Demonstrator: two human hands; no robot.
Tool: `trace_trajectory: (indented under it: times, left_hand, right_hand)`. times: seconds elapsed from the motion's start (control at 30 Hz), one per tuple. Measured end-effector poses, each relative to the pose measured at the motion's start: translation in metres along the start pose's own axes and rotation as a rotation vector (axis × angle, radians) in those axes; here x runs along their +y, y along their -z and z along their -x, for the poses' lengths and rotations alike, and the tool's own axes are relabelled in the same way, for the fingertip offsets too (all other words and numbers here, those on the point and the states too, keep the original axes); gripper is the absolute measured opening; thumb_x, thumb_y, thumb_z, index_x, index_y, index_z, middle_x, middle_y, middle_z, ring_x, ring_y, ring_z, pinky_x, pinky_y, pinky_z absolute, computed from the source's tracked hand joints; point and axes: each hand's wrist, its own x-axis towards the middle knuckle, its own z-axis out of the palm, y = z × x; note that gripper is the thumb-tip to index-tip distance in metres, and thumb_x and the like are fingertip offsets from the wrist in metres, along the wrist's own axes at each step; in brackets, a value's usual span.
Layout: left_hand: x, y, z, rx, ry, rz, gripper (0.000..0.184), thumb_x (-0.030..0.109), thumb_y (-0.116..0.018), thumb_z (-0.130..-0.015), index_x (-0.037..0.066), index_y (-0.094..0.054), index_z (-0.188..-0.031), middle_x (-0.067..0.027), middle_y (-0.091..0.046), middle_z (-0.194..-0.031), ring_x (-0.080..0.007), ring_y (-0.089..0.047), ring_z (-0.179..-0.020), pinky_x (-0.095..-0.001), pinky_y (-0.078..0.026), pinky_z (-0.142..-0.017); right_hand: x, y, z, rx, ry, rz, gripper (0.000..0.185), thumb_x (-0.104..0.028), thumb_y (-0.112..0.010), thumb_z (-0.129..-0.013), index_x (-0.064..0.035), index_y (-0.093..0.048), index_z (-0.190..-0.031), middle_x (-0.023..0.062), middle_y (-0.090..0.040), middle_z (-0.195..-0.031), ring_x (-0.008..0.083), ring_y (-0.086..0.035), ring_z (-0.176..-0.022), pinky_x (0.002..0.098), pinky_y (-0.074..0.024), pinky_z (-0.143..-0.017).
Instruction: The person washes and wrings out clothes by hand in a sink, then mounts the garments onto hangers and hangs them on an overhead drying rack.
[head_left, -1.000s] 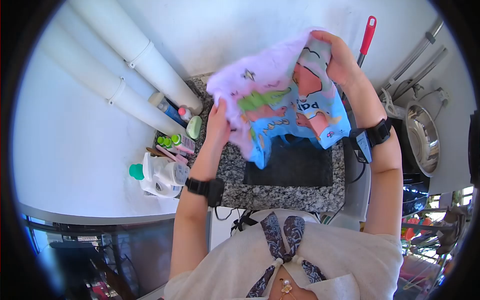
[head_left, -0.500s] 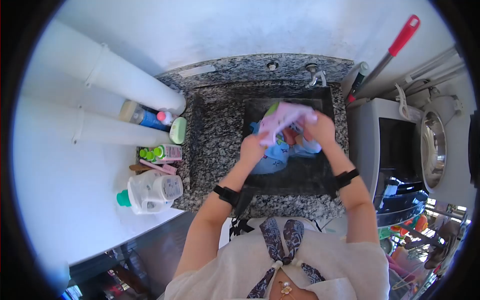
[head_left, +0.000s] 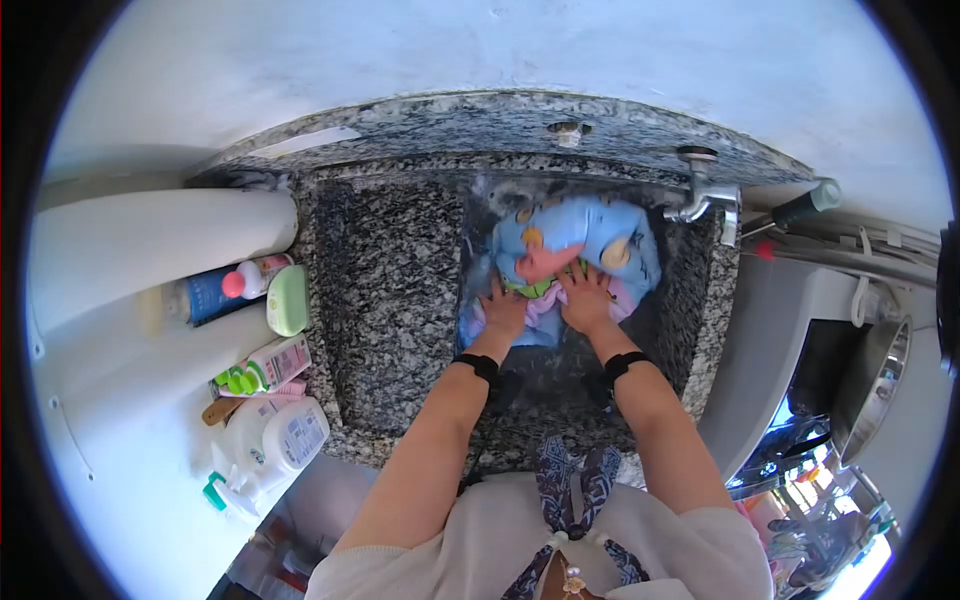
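Observation:
Wet-looking fabric lies bunched in the dark stone sink. Most of it is a light blue printed cloth with orange and yellow figures. Nearer to me is a pink cloth with a green part, partly covered by my hands. My left hand lies on the near left of the pile, fingers spread, pressing down. Beside it, my right hand rests on the pink and green fabric, its fingers also stretched out. Neither hand grips the fabric. A metal faucet juts over the sink's back right.
Granite counter surrounds the sink. Along the left stand a green soap box, small bottles and a white detergent jug, near white pipes. At right are a washing machine and a steel bowl.
Half a second ago both hands held the pink cloth raised over the sink. Now it lies on the pile, with both hands let go and pressed flat. My view has shifted.

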Motion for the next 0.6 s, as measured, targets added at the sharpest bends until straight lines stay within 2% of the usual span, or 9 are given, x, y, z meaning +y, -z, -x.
trace_trajectory:
  times: [0.03,0.1,0.17,0.23,0.3,0.37,0.43,0.5,0.6]
  left_hand:
    - [-0.003,-0.001,-0.005,-0.088,-0.007,0.004,0.046,0.021,-0.045,-0.088,0.026,-0.042,-0.134,-0.0108,-0.014,-0.150,-0.0427,-0.006,-0.136,-0.0712,-0.020,-0.096]
    - [-0.011,-0.006,-0.015,-0.201,-0.033,0.052,0.045,0.021,-0.046,-0.087,0.022,-0.043,-0.133,-0.0106,-0.020,-0.147,-0.0415,-0.013,-0.135,-0.0674,-0.021,-0.099]
    - [-0.014,-0.034,-0.018,-0.308,-0.060,0.100,0.044,0.022,-0.048,-0.087,0.018,-0.045,-0.131,-0.0105,-0.027,-0.145,-0.0404,-0.019,-0.133,-0.0636,-0.023,-0.101]
    - [-0.020,-0.057,-0.027,0.143,-0.189,-0.110,0.042,0.019,-0.052,-0.085,0.013,-0.049,-0.127,-0.0100,-0.040,-0.136,-0.0349,-0.035,-0.126,-0.0548,-0.032,-0.100]
    - [-0.013,-0.016,-0.013,0.005,-0.094,0.018,0.039,0.018,-0.054,-0.082,0.011,-0.054,-0.120,-0.0124,-0.049,-0.126,-0.0331,-0.043,-0.120,-0.0496,-0.037,-0.097]
    - [-0.014,0.019,-0.012,-0.101,-0.008,0.138,0.036,0.017,-0.057,-0.078,0.009,-0.059,-0.113,-0.0148,-0.057,-0.117,-0.0314,-0.052,-0.113,-0.0443,-0.042,-0.093]
    - [-0.013,0.018,-0.013,-0.113,-0.220,-0.020,0.031,0.019,-0.055,-0.080,0.010,-0.062,-0.109,-0.0149,-0.059,-0.113,-0.0325,-0.057,-0.106,-0.0414,-0.046,-0.088]
    - [-0.015,0.025,-0.017,-0.084,-0.178,0.036,0.030,0.022,-0.053,-0.081,0.011,-0.063,-0.108,-0.0125,-0.062,-0.110,-0.0309,-0.059,-0.102,-0.0410,-0.047,-0.087]
    - [-0.026,0.063,0.028,0.005,-0.204,0.147,0.030,0.025,-0.053,-0.081,0.012,-0.065,-0.105,-0.0110,-0.064,-0.104,-0.0297,-0.062,-0.096,-0.0412,-0.049,-0.083]
  right_hand:
    - [0.005,-0.012,-0.006,-0.010,-0.003,-0.003,0.063,-0.020,-0.060,-0.071,-0.0216,-0.044,-0.132,0.0110,-0.031,-0.143,0.0374,-0.025,-0.131,0.0623,-0.0242,-0.100]
    - [0.016,-0.032,-0.010,-0.202,-0.070,-0.282,0.054,-0.023,-0.059,-0.072,-0.0100,-0.052,-0.124,0.0155,-0.040,-0.135,0.0373,-0.035,-0.123,0.0535,-0.0322,-0.098]
    - [0.008,-0.012,-0.005,-0.285,-0.111,-0.220,0.052,-0.022,-0.058,-0.073,-0.0051,-0.053,-0.122,0.0176,-0.043,-0.131,0.0377,-0.039,-0.120,0.0495,-0.0345,-0.097]
    - [0.011,-0.017,-0.018,-0.331,-0.135,-0.151,0.050,-0.022,-0.057,-0.075,-0.0002,-0.054,-0.119,0.0198,-0.046,-0.127,0.0380,-0.042,-0.117,0.0456,-0.0368,-0.097]
    - [0.019,-0.051,-0.022,-0.437,-0.080,0.165,0.053,-0.021,-0.053,-0.080,-0.0094,-0.041,-0.130,0.0096,-0.038,-0.136,0.0340,-0.042,-0.120,0.0496,-0.0365,-0.095]
    - [0.003,-0.016,-0.020,-0.327,-0.126,0.112,0.050,-0.021,-0.053,-0.080,-0.0084,-0.043,-0.128,0.0102,-0.040,-0.134,0.0346,-0.042,-0.120,0.0504,-0.0354,-0.096]
    - [-0.001,-0.004,-0.001,-0.223,-0.176,0.068,0.048,-0.021,-0.053,-0.080,-0.0073,-0.045,-0.125,0.0108,-0.041,-0.132,0.0352,-0.041,-0.120,0.0512,-0.0343,-0.096]
    - [0.007,-0.006,-0.005,0.291,0.109,0.120,0.043,-0.017,-0.053,-0.078,-0.0044,-0.053,-0.119,0.0181,-0.049,-0.122,0.0384,-0.046,-0.114,0.0443,-0.0398,-0.092]
    - [0.023,0.032,0.004,0.127,0.048,-0.212,0.033,-0.010,-0.051,-0.078,-0.0051,-0.055,-0.111,0.0166,-0.057,-0.110,0.0361,-0.054,-0.104,0.0439,-0.0436,-0.085]
